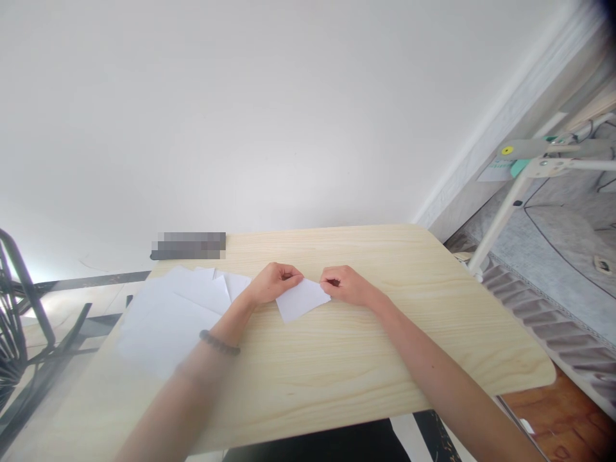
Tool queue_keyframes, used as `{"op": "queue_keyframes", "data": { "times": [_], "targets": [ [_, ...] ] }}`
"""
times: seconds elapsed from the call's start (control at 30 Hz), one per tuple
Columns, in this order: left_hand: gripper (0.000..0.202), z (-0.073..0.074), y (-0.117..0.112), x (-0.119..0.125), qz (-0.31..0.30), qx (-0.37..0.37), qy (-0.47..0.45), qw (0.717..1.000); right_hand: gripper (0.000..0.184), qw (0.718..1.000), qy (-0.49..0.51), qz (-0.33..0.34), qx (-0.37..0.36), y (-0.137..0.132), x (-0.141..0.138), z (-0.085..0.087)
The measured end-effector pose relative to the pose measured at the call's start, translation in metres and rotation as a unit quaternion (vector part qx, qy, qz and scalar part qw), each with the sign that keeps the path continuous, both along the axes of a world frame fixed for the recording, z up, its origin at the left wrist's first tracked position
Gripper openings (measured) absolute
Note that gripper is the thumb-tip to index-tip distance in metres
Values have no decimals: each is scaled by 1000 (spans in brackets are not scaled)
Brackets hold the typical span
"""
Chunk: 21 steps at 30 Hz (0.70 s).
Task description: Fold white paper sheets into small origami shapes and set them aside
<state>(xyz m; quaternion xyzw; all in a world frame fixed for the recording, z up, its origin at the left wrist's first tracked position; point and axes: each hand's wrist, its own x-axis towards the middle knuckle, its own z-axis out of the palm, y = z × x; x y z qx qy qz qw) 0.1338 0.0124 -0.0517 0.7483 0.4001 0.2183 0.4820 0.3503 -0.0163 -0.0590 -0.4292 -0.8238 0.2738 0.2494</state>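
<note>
Between my two hands is a small white sheet of paper [301, 300], held just above or on the wooden table [337, 366]; I cannot tell which. My left hand [273, 283], with a dark beaded bracelet [219, 342] at the wrist, pinches the paper's upper left corner between thumb and fingers. At the opposite side my right hand [347, 285] has its fingertips closed on the right edge, which looks uneven. Left of my left hand lie several loose white sheets of paper [168, 321], overlapping one another and partly hidden by my forearm.
A dark, pixelated object [188, 246] rests at the table's back left edge, near the white wall [289, 128]. On the floor to the left is a black metal rack or chair [24, 308]. A white metal frame [505, 218] and a grey sofa [558, 237] stand at the right.
</note>
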Motion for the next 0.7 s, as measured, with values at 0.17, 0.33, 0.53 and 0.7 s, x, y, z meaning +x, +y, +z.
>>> {"op": "queue_keyframes", "data": {
  "times": [0.17,0.33,0.53,0.7],
  "targets": [
    [28,2,-1,0,0,-8,-7,1000,12,999,4,10,-35,-1,4,3],
    [31,1,-1,1,-8,2,4,1000,17,1000,2,-10,-14,-4,-4,6],
    [31,-3,2,0,-32,11,26,999,17,1000,6,-1,-27,-2,-3,3],
    [28,-4,4,-1,-9,35,33,999,17,997,27,4,-72,0,9,3]
  ]
}}
